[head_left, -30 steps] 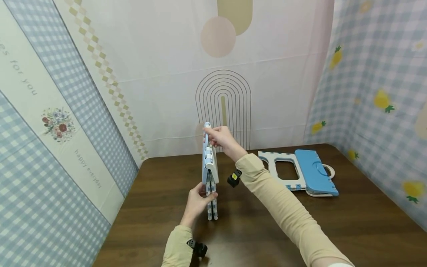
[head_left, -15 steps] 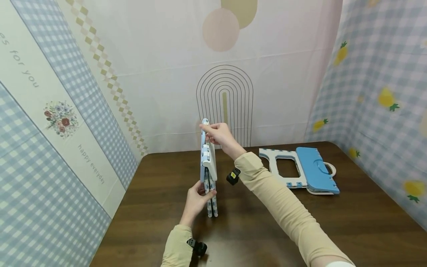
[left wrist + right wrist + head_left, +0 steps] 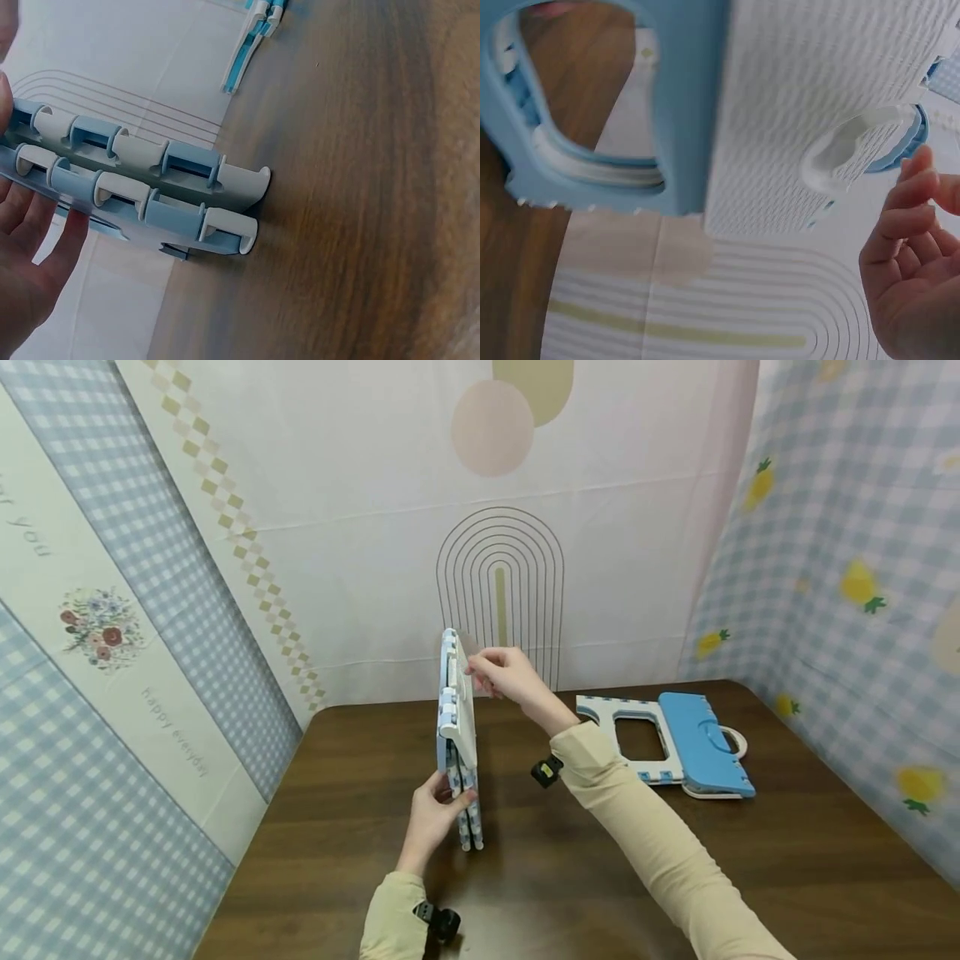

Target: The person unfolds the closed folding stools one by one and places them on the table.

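Beige sleeves (image 3: 651,835); black wrist cameras (image 3: 447,926) (yellow mark (image 3: 547,770) on right one).

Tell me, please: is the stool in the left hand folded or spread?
The stool is folded: its legs stand side by side with a narrow gap, and its seat halves hang nearly together.

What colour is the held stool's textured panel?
The textured panel is white, clearest in right wrist view.

Around us, a dark wood-grain table (image 3: 600,877), a pale back curtain (image 3: 360,585) with line-drawn arches (image 3: 500,577), blue-checked cloth (image 3: 832,543) with yellow fruit at our right, soft light.
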`<state>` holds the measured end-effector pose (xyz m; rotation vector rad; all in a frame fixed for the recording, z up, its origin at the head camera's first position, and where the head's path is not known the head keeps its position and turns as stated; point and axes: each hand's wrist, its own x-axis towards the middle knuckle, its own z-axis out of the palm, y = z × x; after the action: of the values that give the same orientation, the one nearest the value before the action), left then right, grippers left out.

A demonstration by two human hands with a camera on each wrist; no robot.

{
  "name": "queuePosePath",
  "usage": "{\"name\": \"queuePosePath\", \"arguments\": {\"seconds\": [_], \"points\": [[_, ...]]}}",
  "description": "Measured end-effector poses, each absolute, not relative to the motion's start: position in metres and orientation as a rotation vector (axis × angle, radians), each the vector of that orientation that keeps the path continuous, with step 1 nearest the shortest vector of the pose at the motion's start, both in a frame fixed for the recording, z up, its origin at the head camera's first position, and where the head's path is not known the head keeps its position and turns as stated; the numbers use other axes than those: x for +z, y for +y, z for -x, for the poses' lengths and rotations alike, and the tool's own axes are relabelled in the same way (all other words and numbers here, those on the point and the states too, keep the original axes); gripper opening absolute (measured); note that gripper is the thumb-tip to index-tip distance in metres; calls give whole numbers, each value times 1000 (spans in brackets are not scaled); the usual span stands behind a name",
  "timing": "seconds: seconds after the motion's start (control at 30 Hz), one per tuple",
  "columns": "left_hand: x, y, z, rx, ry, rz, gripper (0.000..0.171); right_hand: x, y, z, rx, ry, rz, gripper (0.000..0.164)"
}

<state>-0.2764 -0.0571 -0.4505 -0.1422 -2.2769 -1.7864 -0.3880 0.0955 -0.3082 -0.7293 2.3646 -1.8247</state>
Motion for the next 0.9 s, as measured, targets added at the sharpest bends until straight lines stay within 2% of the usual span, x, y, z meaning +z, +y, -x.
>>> {"name": "queuePosePath", "arguments": {"seconds": [0.1,0.2,0.33,0.5,0.9], "points": [[-463,-59,283,-1796,-2275,144,44,-325,109,380,-1606,2501,806,24],[-472,-60,289,-1795,-2280,126,46,-344,120,371,-1148,2626,974,20],[-474,-59,292,-1803,-2265,120,46,-371,127,355,-687,2511,1209,28],[-468,-59,287,-1807,-2244,156,40,-399,119,336,-850,2384,1148,50],[-462,-57,269,-1756,-2299,200,45,-438,89,317,-1386,2555,980,43]]}}
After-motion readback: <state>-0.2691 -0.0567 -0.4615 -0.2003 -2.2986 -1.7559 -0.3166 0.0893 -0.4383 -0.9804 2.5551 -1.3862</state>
